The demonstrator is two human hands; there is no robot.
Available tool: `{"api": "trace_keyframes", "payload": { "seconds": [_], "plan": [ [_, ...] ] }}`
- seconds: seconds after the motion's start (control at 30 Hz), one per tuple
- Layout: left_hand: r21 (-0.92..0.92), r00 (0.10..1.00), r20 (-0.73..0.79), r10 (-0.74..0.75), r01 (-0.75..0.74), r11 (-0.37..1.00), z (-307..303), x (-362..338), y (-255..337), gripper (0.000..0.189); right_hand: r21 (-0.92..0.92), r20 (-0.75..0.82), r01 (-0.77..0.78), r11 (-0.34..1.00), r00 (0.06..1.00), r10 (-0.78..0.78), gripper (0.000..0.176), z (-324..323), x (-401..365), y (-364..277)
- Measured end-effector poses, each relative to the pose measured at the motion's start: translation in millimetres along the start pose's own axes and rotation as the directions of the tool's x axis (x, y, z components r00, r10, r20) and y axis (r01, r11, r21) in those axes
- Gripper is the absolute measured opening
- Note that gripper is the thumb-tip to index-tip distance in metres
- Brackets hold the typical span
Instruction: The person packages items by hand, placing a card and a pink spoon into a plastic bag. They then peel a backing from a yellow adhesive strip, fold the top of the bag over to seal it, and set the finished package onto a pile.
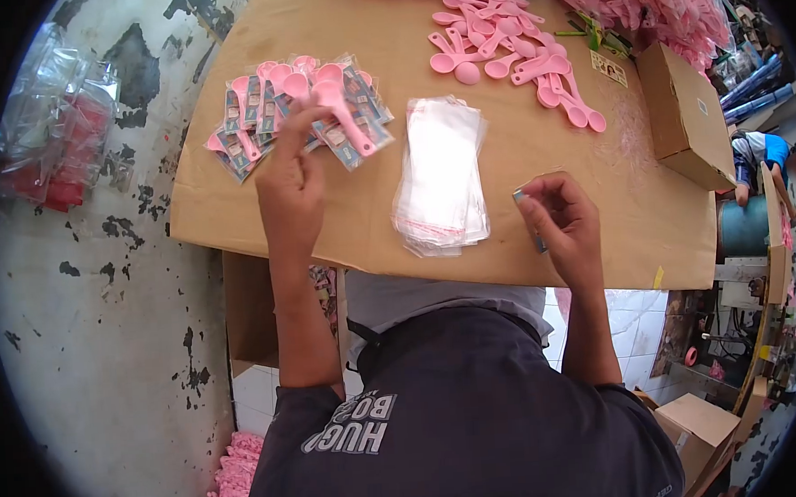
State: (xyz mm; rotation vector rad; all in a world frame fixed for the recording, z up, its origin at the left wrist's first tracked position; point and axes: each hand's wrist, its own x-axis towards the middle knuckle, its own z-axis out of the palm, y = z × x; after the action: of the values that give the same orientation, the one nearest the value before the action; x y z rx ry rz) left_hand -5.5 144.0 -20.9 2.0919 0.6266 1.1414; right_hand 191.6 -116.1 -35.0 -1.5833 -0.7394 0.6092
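My left hand (291,187) is at the left of the cardboard-covered table, its fingers partly stretched out and apart. Its fingertips are right at the edge of a clear packet holding a pink measuring spoon (344,116) and a printed card. That packet lies on a pile of similar packets (269,102). On the right, my right hand (566,217) is closed around a small blue-edged card (540,239), seen mostly edge-on and partly hidden by the fingers. Between both hands lies a stack of clear plastic bags (439,170), a little fanned out.
Loose pink measuring spoons (504,40) are heaped at the back, beside large bags of pink spoons (646,6). A cardboard box (686,116) stands at the right edge. Clear packaging hangs on the left wall (153,216). Another person (758,162) is at the far right.
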Motion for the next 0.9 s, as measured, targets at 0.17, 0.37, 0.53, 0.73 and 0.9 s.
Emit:
{"api": "trace_keyframes", "payload": {
  "seconds": [0.17, 0.37, 0.53, 0.73, 0.9],
  "plan": [
    [-0.084, 0.997, -0.078, -0.007, 0.001, 0.996, 16, -20, -2, 0.033, -0.551, -0.249, 0.047, 0.833, 0.944, -0.218, 0.02, -28, 11, -16],
    [0.231, 0.933, 0.255, -0.255, 0.198, 0.953, 59, -32, 21, 0.042, -0.848, -0.214, -0.154, 0.507, 0.975, -0.062, 0.042, -40, -1, -15],
    [0.119, 0.844, 0.321, -0.431, 0.415, 0.902, 65, -28, 22, 0.034, -0.683, -0.18, -0.205, 0.701, 0.977, 0.11, 0.043, -40, -1, -9],
    [-0.046, 0.85, 0.292, -0.439, 0.471, 0.881, 66, -35, 18, 0.019, -0.534, -0.152, -0.184, 0.825, 0.981, 0.121, 0.032, -53, 2, 7],
    [-0.064, 0.939, 0.191, -0.286, 0.303, 0.951, 63, -43, 13, 0.015, -0.5, -0.246, -0.079, 0.863, 0.968, -0.054, 0.021, -51, 5, 9]
  ]
}}
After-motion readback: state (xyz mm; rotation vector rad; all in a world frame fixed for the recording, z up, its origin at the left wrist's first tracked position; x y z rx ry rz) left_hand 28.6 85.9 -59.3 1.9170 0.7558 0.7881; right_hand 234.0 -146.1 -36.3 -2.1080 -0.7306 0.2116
